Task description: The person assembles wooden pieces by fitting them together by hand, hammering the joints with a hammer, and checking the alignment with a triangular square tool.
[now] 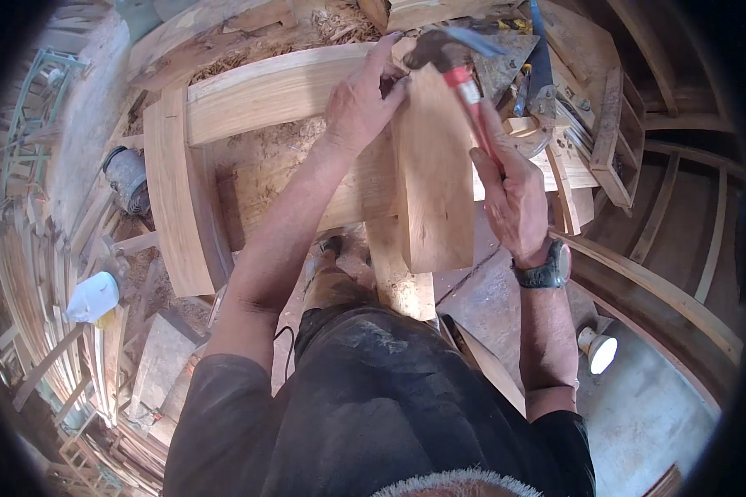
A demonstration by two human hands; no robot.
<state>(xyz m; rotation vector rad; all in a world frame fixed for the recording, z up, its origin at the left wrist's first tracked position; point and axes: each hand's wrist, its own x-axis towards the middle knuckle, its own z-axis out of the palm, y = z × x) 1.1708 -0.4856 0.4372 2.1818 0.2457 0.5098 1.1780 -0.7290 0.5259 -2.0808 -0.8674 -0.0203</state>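
Note:
My right hand (pixel 510 186) is wrapped round the red handle of a claw hammer (pixel 475 103). The hammer's head, smeared by motion, is over the far end of a thick wooden block (pixel 437 182). Beside that end, my left hand (pixel 365 98) has its fingers bent and drawn in at the joint with a long curved wooden rail (pixel 282 87). Whatever its fingertips may hold is too small or hidden to make out. The rail runs left to another upright wooden piece (pixel 178 195), forming a frame with a wide board (pixel 340 186) lower down.
A handsaw (pixel 540 62) and more tools lie at the far right, near a slatted wooden crate (pixel 620 137). Wood strips (pixel 37 290) and a white jug (pixel 93 296) are at left, by a dusty canister (pixel 128 178). A lit lamp (pixel 598 351) stands at lower right.

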